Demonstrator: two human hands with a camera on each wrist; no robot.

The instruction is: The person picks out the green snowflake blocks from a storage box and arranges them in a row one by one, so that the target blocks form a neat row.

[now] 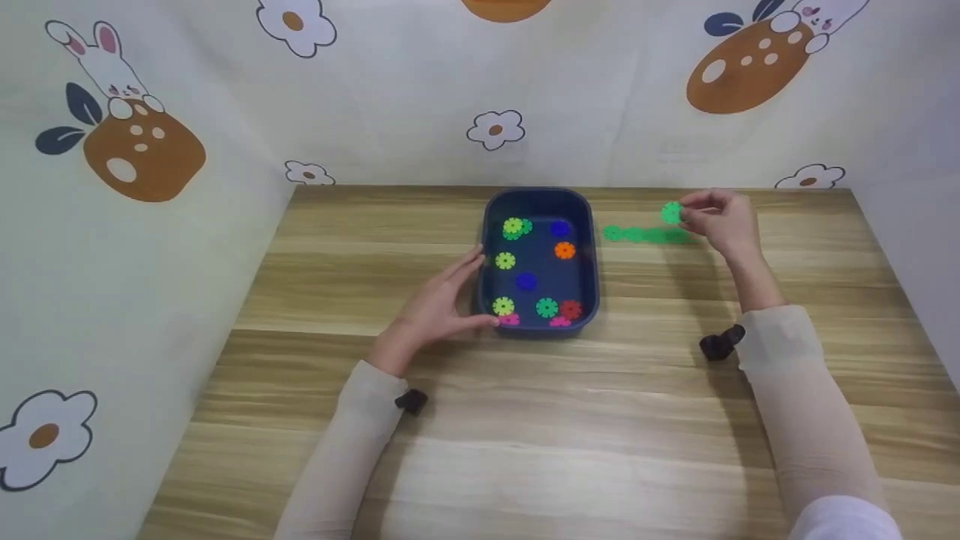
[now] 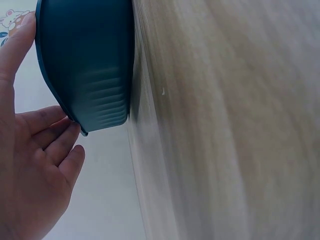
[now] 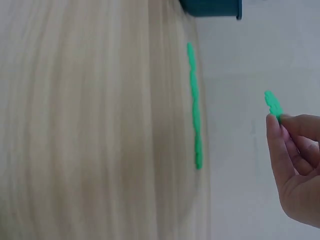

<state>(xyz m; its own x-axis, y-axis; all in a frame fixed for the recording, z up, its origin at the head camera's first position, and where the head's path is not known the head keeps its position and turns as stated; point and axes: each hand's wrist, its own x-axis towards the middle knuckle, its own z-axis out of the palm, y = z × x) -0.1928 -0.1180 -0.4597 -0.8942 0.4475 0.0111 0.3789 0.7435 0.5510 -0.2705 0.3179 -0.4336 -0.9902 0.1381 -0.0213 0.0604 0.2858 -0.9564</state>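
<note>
A dark blue plastic tray point(image 1: 540, 199) sits on the wooden table with loose flower-shaped discs inside. My left hand point(image 1: 442, 304) rests against its left side, thumb at the near corner and fingers spread along the rim; in the left wrist view the fingertips point(image 2: 74, 127) touch the rim. Between thumb and fingers, my right hand point(image 1: 726, 221) pinches a green notched disc point(image 1: 670, 213), held up above the table. Just below it lies a row of overlapping green discs point(image 1: 649, 235), running rightward from beside the tray. From the right wrist, this row point(image 3: 195, 102) appears as a thin line.
In the tray are several discs, among them an orange disc point(image 1: 565, 250), a red disc point(image 1: 571, 309) and a blue disc point(image 1: 526, 281). A printed cloth point(image 1: 405, 112) hangs behind the table's back edge. Small black devices sit on both wrists.
</note>
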